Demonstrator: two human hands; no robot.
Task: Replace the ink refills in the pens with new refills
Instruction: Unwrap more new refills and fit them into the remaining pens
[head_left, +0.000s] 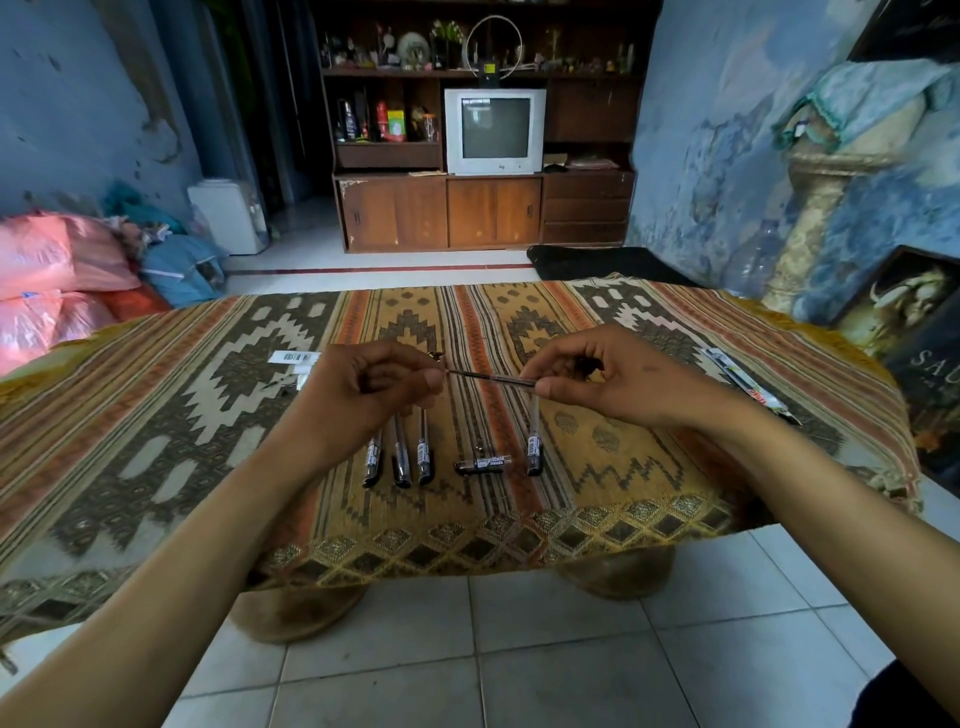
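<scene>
Above a low table draped in a patterned cloth (649, 483), my left hand (374, 395) and my right hand (613, 374) pinch the two ends of a thin dark ink refill (491, 378), held level between them. Below the left hand lie three capped pens (400, 457) side by side, pointing away from me. A short pen cap (483, 464) lies crosswise to their right, with a tiny spring-like piece just behind it. Another pen (534, 441) lies under the right hand. A small brass tip (436, 356) rests on the cloth beyond the refill.
A torn refill package (748, 387) lies at the table's right edge. White label paper (296, 358) sits left of my left hand. Pink sacks are on the floor at left, a cabinet with a television stands at the back, and white floor tiles are below.
</scene>
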